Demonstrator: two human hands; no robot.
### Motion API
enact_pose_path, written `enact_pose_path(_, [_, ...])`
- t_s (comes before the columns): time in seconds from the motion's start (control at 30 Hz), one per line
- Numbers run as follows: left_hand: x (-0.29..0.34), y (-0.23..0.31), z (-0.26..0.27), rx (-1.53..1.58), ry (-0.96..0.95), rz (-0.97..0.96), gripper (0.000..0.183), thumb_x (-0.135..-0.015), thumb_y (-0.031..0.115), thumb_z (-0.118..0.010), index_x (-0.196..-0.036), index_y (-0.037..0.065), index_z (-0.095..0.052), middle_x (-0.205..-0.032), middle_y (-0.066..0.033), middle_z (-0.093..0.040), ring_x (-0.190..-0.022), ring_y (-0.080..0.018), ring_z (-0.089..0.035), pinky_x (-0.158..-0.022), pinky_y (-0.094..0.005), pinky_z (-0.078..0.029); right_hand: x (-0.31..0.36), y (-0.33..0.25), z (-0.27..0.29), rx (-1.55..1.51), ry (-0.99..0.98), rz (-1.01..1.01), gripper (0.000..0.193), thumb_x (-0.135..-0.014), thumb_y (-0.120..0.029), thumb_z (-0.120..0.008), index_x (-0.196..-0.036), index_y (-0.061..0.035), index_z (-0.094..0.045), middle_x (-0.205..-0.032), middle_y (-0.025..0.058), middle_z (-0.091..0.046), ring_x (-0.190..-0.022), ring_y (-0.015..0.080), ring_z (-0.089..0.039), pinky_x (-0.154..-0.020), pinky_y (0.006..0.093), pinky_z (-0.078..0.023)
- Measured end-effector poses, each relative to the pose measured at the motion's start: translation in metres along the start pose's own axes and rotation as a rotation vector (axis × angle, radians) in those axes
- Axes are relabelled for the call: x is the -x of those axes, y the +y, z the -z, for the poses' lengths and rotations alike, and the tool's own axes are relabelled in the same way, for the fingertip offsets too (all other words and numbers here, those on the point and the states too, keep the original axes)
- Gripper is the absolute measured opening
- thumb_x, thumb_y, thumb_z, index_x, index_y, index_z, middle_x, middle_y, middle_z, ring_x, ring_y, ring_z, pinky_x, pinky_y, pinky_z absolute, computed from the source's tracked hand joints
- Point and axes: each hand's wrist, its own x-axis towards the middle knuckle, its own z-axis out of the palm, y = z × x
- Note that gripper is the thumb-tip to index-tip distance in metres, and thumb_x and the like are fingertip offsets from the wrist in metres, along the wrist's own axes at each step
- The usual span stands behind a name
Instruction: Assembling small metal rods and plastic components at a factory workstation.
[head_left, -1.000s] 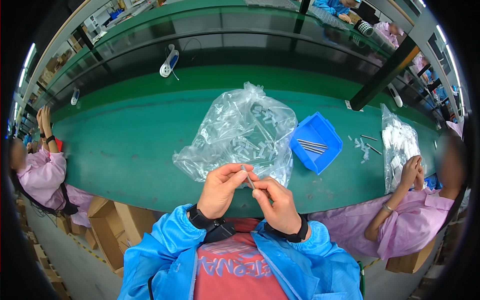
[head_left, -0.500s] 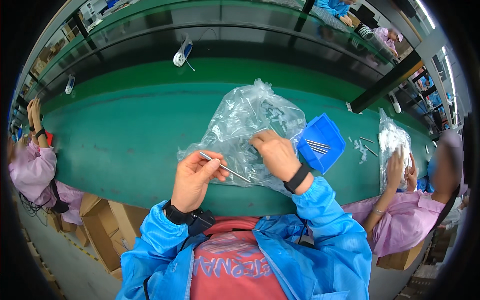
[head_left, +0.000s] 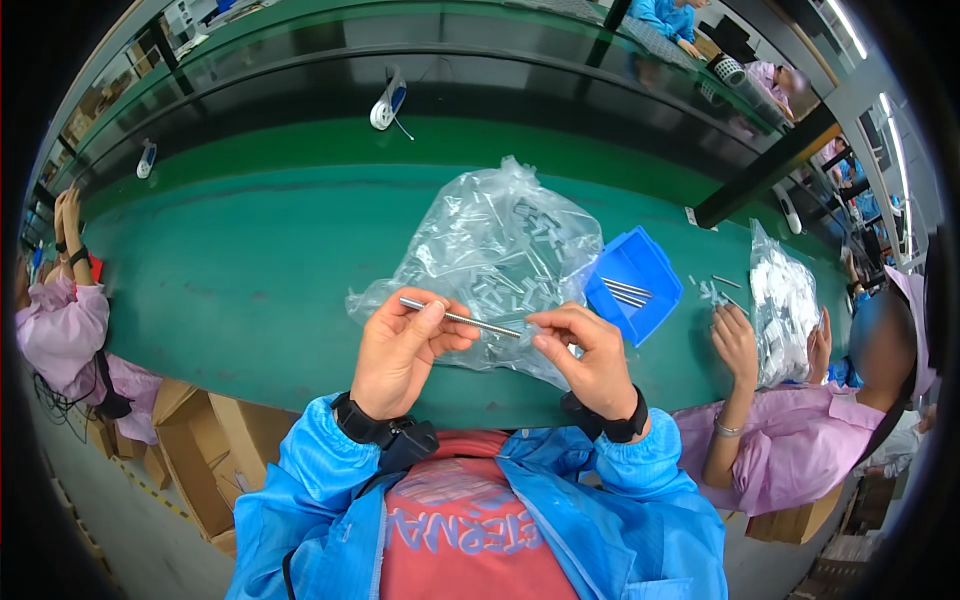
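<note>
The left hand (head_left: 395, 352) pinches, facing the right hand (head_left: 594, 362) near it, fingers (head_left: 570, 320) of both bent.

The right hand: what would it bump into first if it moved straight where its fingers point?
Most likely the near end of the metal rod held in the left hand, though depth is hard to judge.

Rod (head_left: 484, 326) silver-gry, bag (head_left: 465, 215) clr, bin (head_left: 655, 322) blue, tbl (head_left: 240, 260) grn, jkt (head_left: 310, 520) brt blue, tee (head_left: 480, 578) red.
</note>
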Motion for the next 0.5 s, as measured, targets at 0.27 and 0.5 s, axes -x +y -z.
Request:
enact_pose_path(0.27, [-0.003,-0.014,-0.024,-0.080,-0.036,-0.009,0.011,-0.094,0.011,-0.055,-0.099,0.002,-0.054,-0.102,-0.0167,-0.061,-0.088,-0.0262,-0.066,-0.074,-0.0330,-0.056,0.029,0.008,0.003,-0.290,0.154,-0.132,0.018,-0.083,-0.003,-0.065,-0.101,0.0005,-0.067,-0.090,0.0101,-0.067,-0.075,0.0136,-0.063,-0.065,0.0251,-0.050])
enact_pose_path(0.5, [-0.002,-0.020,-0.033,-0.129,-0.029,-0.020,0.010,-0.093,0.011,-0.056,-0.098,0.002,-0.055,-0.101,-0.0166,-0.061,-0.086,-0.0268,-0.066,-0.072,-0.0331,-0.056,0.036,0.011,0.001,-0.408,0.274,-0.101,0.012,-0.080,0.001,-0.068,-0.092,0.0013,-0.067,-0.091,0.0101,-0.067,-0.078,0.0140,-0.064,-0.069,0.0252,-0.052])
